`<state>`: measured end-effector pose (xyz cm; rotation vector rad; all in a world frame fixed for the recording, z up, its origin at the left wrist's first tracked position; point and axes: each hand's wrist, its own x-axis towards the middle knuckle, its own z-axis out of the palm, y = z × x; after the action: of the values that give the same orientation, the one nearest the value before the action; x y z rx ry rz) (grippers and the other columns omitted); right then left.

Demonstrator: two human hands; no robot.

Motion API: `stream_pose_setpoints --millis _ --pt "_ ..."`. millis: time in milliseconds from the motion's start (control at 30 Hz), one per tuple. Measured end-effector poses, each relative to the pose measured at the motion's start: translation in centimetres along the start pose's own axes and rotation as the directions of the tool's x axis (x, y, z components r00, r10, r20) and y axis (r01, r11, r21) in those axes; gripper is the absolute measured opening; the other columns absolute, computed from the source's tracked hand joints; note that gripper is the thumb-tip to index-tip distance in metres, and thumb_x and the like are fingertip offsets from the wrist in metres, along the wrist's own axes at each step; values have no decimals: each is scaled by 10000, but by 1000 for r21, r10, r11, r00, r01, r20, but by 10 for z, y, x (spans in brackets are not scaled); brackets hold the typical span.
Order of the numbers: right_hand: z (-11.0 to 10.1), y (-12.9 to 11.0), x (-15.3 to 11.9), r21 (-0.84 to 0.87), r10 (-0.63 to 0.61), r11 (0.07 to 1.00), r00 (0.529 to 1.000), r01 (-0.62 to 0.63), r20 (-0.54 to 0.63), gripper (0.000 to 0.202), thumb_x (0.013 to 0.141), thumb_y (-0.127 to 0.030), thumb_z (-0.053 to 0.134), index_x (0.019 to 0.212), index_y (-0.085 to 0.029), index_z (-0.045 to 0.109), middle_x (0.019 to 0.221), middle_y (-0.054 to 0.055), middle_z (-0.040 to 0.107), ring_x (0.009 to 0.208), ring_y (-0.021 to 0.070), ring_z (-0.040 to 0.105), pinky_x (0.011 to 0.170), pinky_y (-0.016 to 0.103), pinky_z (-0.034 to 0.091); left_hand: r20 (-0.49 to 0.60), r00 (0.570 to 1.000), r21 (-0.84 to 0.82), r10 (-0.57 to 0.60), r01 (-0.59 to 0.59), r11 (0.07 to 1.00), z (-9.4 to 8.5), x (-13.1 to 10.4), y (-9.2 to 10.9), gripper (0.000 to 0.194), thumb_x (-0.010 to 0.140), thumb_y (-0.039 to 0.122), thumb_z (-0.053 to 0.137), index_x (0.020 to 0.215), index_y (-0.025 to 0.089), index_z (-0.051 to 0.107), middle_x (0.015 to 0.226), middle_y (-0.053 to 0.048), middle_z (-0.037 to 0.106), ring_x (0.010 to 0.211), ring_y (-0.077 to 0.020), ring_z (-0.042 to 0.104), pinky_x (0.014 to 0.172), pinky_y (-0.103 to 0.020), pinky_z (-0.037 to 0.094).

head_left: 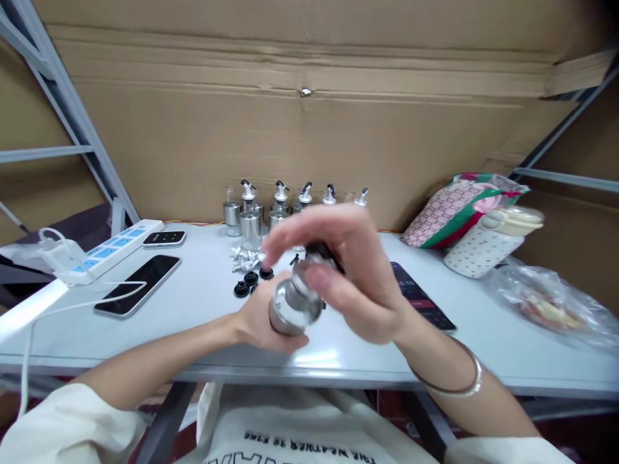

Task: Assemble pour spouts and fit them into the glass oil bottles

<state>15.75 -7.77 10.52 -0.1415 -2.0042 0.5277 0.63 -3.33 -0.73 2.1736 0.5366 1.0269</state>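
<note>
My left hand (264, 316) is wrapped round a glass bottle (290, 312) with a brushed-metal sleeve, tilted with its neck up to the right. At the neck, my right hand (358, 277) pinches a black pour-spout stopper (323, 253) between thumb and curved fingers. Motion blur and the fingers hide how the stopper meets the neck. Just beyond my left hand lie several black round caps (250, 278) and a pile of small whitish spout pieces (245, 259). Similar metal-sleeved bottles (250, 225) stand behind, several topped with black-levered spouts (281, 189).
On the left are a power strip (113, 248), a phone (138, 287) with a white cable across it, and a small black device (164, 239). To the right, another phone (423, 299), a dotted tumbler (488, 245), a patterned bag (454, 209) and a plastic food bag (556, 309). Cardboard (309, 142) walls the back.
</note>
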Motion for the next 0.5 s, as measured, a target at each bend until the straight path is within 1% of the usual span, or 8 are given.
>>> stream_pose_setpoints --millis 67,100,167,233,300,367,433,500 --pt "-6 14 1 0 5 1000 985 -5 -173 260 878 -188 464 1132 -230 425 1192 74 537 1014 186 594 892 383 502 -164 986 4 24 -24 1000 -19 9 -6 520 638 462 724 992 187 459 859 -39 580 759 -194 578 692 -356 501" --pt "-10 25 0 -41 32 998 970 -43 -240 251 893 -217 459 1139 -242 418 1208 72 522 1023 189 595 911 395 492 -292 956 11 31 -29 1000 -31 14 -12 559 647 493 726 1014 190 433 880 -44 574 795 -204 587 719 -365 501" --pt "-20 51 -6 -185 26 977 925 -104 -380 223 912 -281 439 1132 -266 404 1188 54 522 995 183 602 870 387 511 -509 858 93 67 -23 995 -56 22 -30 637 648 560 720 1049 199 382 919 -48 560 842 -211 592 744 -363 502" --pt "-31 79 -17 -225 97 948 878 -225 -469 211 917 -326 447 1115 -268 405 1114 51 545 924 171 618 823 366 525 -649 754 230 103 65 971 -83 27 -54 694 615 609 725 1044 196 368 944 -55 547 866 -214 592 764 -354 499" --pt "-42 104 -29 -193 170 927 820 -321 -546 179 916 -344 441 1072 -262 411 1024 40 554 820 148 620 738 326 529 -734 667 336 125 197 921 -108 26 -79 742 609 657 699 1068 190 350 966 -67 554 878 -225 598 789 -365 494" --pt "-52 121 -41 -172 230 904 785 -391 -576 154 906 -342 444 1027 -251 416 937 22 555 729 128 605 702 307 511 -792 605 370 85 365 854 -128 21 -102 775 636 665 666 1131 177 324 1001 -98 570 901 -258 610 814 -396 490" --pt "-58 132 -49 -148 279 890 770 -432 -573 159 878 -307 467 1013 -242 412 874 6 558 691 124 596 700 305 497 -794 608 390 17 488 781 -139 13 -119 783 652 649 649 1169 165 314 1044 -139 579 929 -307 618 827 -437 486" --pt "-62 135 -55 -125 317 880 763 -459 -564 168 859 -275 469 1011 -236 408 833 -5 562 672 125 593 695 306 486 -760 646 406 -75 562 721 -142 8 -131 776 669 622 637 1195 152 314 1057 -168 586 948 -353 620 835 -481 480"
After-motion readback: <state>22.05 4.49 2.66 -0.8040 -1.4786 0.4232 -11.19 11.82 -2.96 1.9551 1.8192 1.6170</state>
